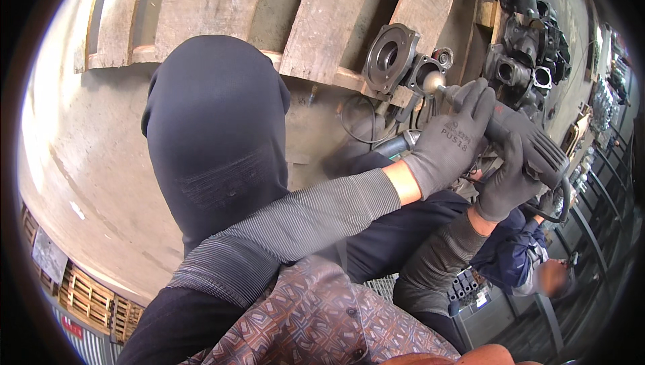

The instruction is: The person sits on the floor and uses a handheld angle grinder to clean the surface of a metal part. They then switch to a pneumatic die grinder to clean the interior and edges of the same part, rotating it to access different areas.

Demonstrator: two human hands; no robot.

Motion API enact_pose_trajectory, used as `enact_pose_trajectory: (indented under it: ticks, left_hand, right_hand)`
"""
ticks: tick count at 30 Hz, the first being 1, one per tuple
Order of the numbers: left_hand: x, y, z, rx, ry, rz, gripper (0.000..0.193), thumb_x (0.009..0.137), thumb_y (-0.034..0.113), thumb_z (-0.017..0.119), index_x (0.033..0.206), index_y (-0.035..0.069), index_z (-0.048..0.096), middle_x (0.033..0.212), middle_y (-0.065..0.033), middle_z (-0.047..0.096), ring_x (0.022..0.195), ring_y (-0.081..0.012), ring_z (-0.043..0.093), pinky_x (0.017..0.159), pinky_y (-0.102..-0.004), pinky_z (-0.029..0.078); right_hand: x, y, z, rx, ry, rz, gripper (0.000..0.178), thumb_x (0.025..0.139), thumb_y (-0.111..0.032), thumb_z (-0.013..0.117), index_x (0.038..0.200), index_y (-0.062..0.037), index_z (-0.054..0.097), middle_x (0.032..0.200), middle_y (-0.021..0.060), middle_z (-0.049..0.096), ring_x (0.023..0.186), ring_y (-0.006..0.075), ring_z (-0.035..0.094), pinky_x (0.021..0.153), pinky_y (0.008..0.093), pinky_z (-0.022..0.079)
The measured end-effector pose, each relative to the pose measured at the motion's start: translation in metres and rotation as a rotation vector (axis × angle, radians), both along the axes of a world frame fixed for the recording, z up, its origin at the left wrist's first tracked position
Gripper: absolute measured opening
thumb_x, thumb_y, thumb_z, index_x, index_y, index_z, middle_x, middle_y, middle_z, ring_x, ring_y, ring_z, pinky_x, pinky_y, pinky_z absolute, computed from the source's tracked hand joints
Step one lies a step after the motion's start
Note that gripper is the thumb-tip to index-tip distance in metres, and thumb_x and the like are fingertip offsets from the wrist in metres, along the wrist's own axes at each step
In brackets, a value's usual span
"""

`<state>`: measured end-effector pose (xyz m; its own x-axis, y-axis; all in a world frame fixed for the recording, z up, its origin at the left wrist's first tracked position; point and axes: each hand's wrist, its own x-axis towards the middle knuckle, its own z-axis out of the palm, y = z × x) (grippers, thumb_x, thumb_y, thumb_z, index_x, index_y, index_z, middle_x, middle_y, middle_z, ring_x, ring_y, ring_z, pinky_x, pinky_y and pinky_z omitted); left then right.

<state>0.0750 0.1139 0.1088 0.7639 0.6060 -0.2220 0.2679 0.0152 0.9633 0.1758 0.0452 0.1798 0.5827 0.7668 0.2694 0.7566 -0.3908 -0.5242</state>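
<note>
Left hand (449,145) and right hand (505,184) grip a power tool (531,142), its rounded tip (434,83) at a metal casting (417,76). Work seems underway; how much is finished is unclear.

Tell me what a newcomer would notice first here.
Probably the big dark-clothed knee, left of centre. To its right, the gray-gloved left hand and right hand grip a power tool, its round tip at the opening of a metal part by the edge of the wooden pallet along the top. A heap of dark metal parts also stands out toward the upper right.
</note>
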Motion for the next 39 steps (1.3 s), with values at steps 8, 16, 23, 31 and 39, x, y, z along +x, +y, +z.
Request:
enact_pose_trajectory:
  ticks: [8,16,23,31,39]
  left_hand:
    - [-0.002,0.002,-0.012,0.148,-0.002,0.138,0.078,0.093,0.020,0.066,0.158,0.001,0.028,0.166,-0.0201,0.031,0.146,-0.0316,0.047,0.111,-0.0437,0.048]
    - [-0.006,0.006,-0.009,0.117,-0.055,0.195,0.077,0.089,0.012,0.067,0.155,0.000,0.029,0.164,-0.0229,0.032,0.138,-0.0406,0.051,0.096,-0.0484,0.058]
    - [-0.007,0.008,-0.006,0.119,-0.018,0.165,0.077,0.089,0.011,0.067,0.154,-0.003,0.028,0.161,-0.0259,0.034,0.138,-0.0406,0.052,0.095,-0.0428,0.060]
    - [-0.007,0.006,0.001,0.163,0.014,0.151,0.075,0.090,0.011,0.066,0.153,-0.005,0.029,0.161,-0.0259,0.034,0.143,-0.0383,0.048,0.097,-0.0390,0.060]
    - [-0.004,0.003,0.001,0.283,0.111,0.082,0.082,0.090,0.017,0.068,0.157,-0.007,0.027,0.164,-0.0291,0.029,0.128,-0.0337,0.064,0.079,-0.0356,0.065]
  right_hand:
    - [-0.010,0.016,-0.013,0.191,0.260,-0.105,0.036,0.091,0.002,0.076,0.124,0.0103,0.063,0.127,0.0159,0.068,0.114,0.0222,0.067,0.099,0.0369,0.056]
    - [-0.013,0.023,-0.009,0.148,0.273,-0.094,0.029,0.091,0.003,0.076,0.117,0.0112,0.067,0.122,0.0159,0.070,0.109,0.0233,0.070,0.098,0.0370,0.058]
    - [-0.023,0.030,-0.008,0.221,0.334,-0.110,0.058,0.085,0.009,0.079,0.137,0.0116,0.053,0.131,0.0213,0.066,0.120,0.0295,0.066,0.105,0.0424,0.055]
    - [-0.022,0.029,-0.005,0.251,0.394,-0.086,0.063,0.083,0.009,0.080,0.138,0.0119,0.049,0.134,0.0231,0.063,0.122,0.0316,0.065,0.107,0.0442,0.053]
    - [-0.020,0.023,-0.001,0.135,0.246,-0.103,0.065,0.084,0.010,0.078,0.141,0.0093,0.045,0.139,0.0227,0.060,0.123,0.0322,0.064,0.107,0.0459,0.054]
